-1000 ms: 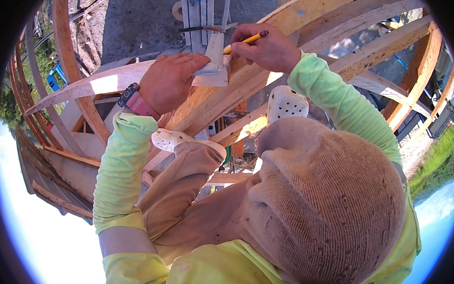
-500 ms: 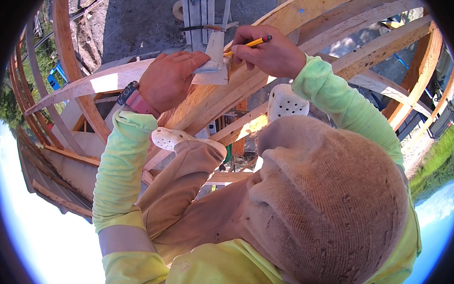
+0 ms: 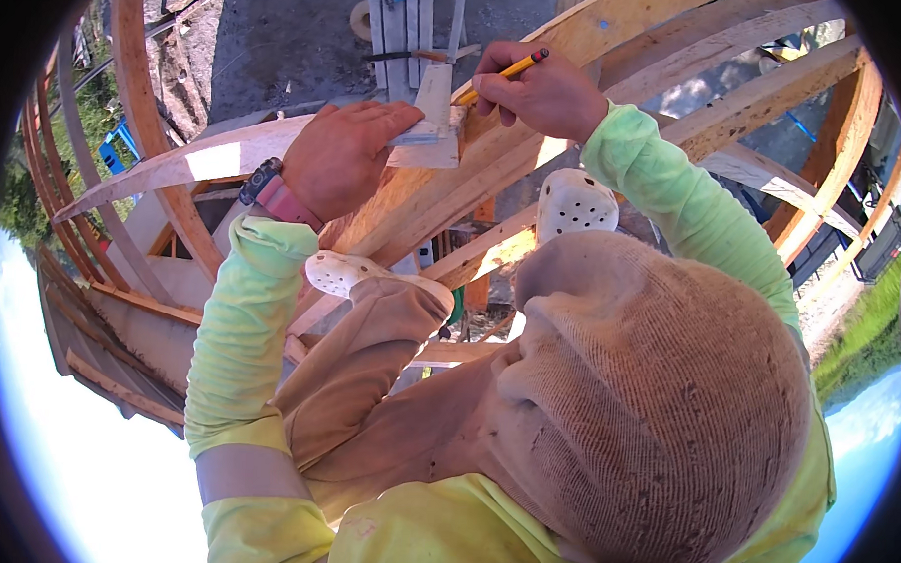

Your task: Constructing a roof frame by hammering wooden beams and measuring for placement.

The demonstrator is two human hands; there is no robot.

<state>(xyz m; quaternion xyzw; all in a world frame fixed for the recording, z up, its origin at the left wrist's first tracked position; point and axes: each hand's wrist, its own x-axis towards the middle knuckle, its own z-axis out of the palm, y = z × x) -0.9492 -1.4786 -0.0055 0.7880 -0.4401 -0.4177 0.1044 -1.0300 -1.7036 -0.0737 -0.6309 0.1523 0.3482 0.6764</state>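
My left hand (image 3: 338, 163) reaches over a wooden beam, its fingers together and pressing on a pale, L-shaped square (image 3: 436, 94). The thumb is hidden. The square lies against the light end of a board (image 3: 427, 157) on the beam. Just to the right of it, my right hand (image 3: 548, 94) grips a yellow pencil (image 3: 523, 65) with a red and black end. The pencil's tip points down and left, close to the square's edge; whether it touches the wood I cannot tell.
Curved wooden ribs (image 3: 192, 163) and long beams (image 3: 734, 118) surround me. My white perforated shoes (image 3: 577, 205) rest among the timbers. Beyond the square, long grey boards (image 3: 395, 31) lie bundled with straps, near a roll of tape (image 3: 361, 20) on the ground.
My right hand has shifted slightly right and the pencil tip has moved a little away from the square. My left hand keeps its hold on the square; the whole view has shifted slightly.
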